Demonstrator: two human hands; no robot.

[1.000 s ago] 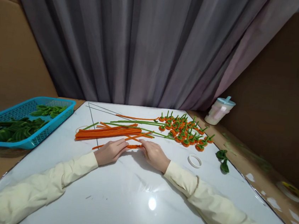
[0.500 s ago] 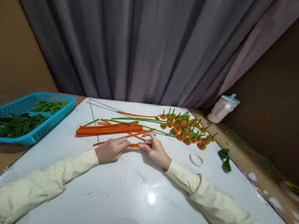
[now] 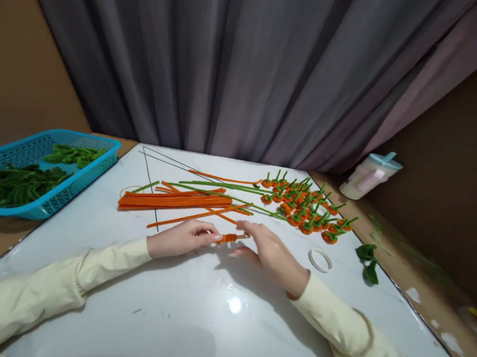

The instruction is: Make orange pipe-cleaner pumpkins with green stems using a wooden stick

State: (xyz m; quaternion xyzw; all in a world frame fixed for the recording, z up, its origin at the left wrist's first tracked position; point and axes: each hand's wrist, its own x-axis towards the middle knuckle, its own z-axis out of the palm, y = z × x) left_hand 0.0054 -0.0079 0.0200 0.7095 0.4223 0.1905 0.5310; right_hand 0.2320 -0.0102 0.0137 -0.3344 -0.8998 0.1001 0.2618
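An orange pipe cleaner coil sits wound around a thin tan stick. My left hand pinches its left end between thumb and fingers. At the stick's right end, my right hand has its thumb and fingers apart; whether a fingertip touches the stick I cannot tell. Just behind the hands lie a bundle of straight orange pipe cleaners and a few loose orange ones. Long green pipe cleaners stretch beyond the bundle.
Several small orange pumpkin-like pieces with green stems stand at the back right. Near them are a white ring and green leaf pieces. A blue basket of green pieces stands left, and a lidded cup at the right.
My right hand has let go of the coil and moved right, its fingers spreading. The stick's end now shows. My left hand still holds the coil. The view has shifted slightly.
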